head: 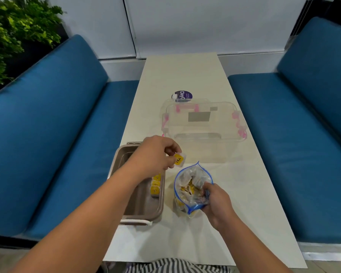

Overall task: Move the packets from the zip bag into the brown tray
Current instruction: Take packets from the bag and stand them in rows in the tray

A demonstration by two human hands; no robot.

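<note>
My left hand (156,154) pinches a yellow tea packet (179,159) in the air, just past the right rim of the brown tray (161,205) and above the zip bag's mouth. The brown tray lies at the table's left edge with a few yellow packets (156,185) lined against its right wall; my left forearm hides much of it. The clear zip bag (191,186) with a blue seal stands open right of the tray, with several yellow packets inside. My right hand (217,201) grips the bag's near right edge.
A clear plastic box (205,125) with pink latches stands behind the bag, mid-table. A round purple-labelled object (183,95) lies behind the box. Blue cushioned benches (57,125) run along both sides of the narrow white table (234,223). A green plant (18,32) fills the far left corner.
</note>
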